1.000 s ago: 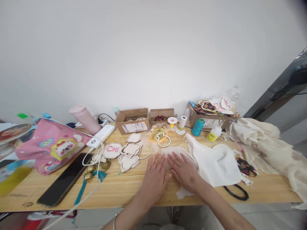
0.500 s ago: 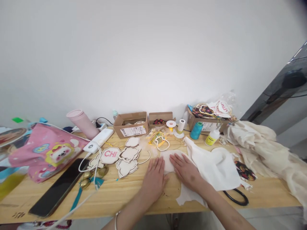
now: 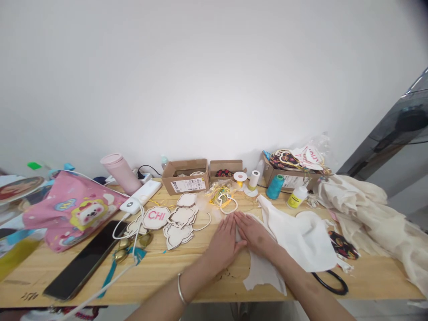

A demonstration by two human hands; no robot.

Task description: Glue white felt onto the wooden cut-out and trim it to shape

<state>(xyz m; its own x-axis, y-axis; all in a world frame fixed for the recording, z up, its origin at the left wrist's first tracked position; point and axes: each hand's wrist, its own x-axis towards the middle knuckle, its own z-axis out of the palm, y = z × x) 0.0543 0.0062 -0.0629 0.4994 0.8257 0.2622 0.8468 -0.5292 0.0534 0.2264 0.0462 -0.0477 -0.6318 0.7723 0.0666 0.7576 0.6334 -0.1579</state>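
Both hands lie flat side by side on a white cloth-covered piece (image 3: 237,233) on the wooden table, hiding most of it. My left hand (image 3: 224,240) has its fingers stretched out, their tips close to the right hand's. My right hand (image 3: 253,234) also presses down with straight fingers. Beside the right hand spreads a larger white cloth (image 3: 297,238), and a cut white scrap (image 3: 264,274) lies under the right forearm. Just beyond the fingertips is a pale outline-shaped frame (image 3: 230,204) with yellow thread. A thin curved strip (image 3: 203,222) sits left of the hands.
Left are cloud-shaped pieces (image 3: 180,218), a "CHI" piece (image 3: 156,217), a phone (image 3: 83,263), a power bank (image 3: 140,196) and a pink bag (image 3: 73,209). Behind stand cardboard boxes (image 3: 186,183), a teal thread spool (image 3: 275,186) and a glue bottle (image 3: 297,196). Cream fabric (image 3: 374,218) is heaped at right.
My left hand has slid right across the white piece, up against my right hand, covering more of it. The right hand has shifted slightly left. The view has moved a little.
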